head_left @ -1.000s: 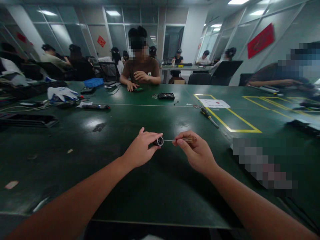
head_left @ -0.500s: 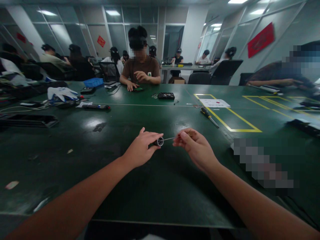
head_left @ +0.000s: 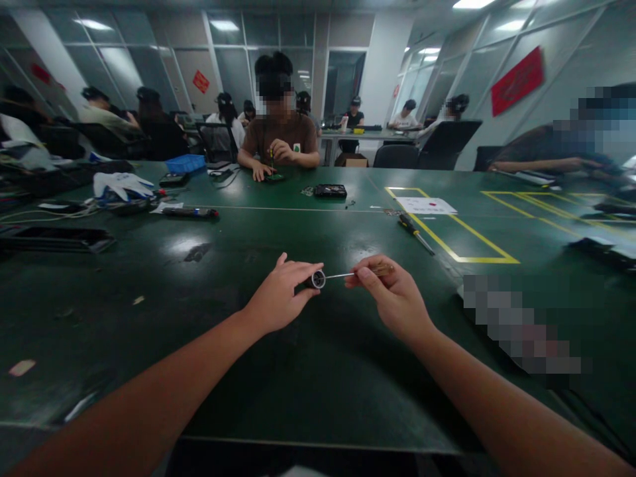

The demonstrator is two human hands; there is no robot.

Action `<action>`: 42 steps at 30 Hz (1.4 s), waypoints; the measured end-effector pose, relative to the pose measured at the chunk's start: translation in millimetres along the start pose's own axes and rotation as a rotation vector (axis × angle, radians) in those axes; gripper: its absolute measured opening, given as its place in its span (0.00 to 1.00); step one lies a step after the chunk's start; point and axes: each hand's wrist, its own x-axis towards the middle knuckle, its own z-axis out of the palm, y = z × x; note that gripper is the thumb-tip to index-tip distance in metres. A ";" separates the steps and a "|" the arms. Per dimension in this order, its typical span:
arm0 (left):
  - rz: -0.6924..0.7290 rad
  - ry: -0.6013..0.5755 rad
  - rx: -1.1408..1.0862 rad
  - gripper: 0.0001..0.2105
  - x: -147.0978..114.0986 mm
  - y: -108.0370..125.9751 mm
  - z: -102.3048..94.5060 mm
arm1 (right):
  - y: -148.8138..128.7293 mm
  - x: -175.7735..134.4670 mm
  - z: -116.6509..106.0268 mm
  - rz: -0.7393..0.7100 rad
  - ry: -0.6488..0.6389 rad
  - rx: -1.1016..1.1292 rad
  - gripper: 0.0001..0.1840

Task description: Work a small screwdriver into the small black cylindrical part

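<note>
My left hand (head_left: 281, 295) is closed around a small dark cylinder (head_left: 317, 280) with a pale ring at its end, which faces right. Between the thumb and fingers of my right hand (head_left: 385, 291) is a thin screwdriver (head_left: 380, 270) with a brownish-gold handle. Its slim metal shaft points left, and the tip reaches the ringed end of the cylinder. Whether the tip sits inside or only touches the end is too small to tell. Both hands are just above the green table (head_left: 318, 384).
A yellow-black screwdriver (head_left: 416, 232) lies beyond my right hand, near a white paper (head_left: 426, 205) and yellow tape. A blurred-out object (head_left: 517, 324) lies at right. White gloves (head_left: 122, 187), a dark tool (head_left: 190, 212) and a blue tray (head_left: 185, 163) are left. A person (head_left: 278, 139) works opposite.
My right fingers have shifted on the screwdriver, so more of its handle shows. My left hand and the cylinder stay in place. The person opposite now shows a screwdriver upright in one hand.
</note>
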 end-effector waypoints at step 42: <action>0.005 -0.049 0.013 0.23 -0.5 1.7 -3.6 | -0.4 0.0 -0.5 0.018 -0.010 0.083 0.10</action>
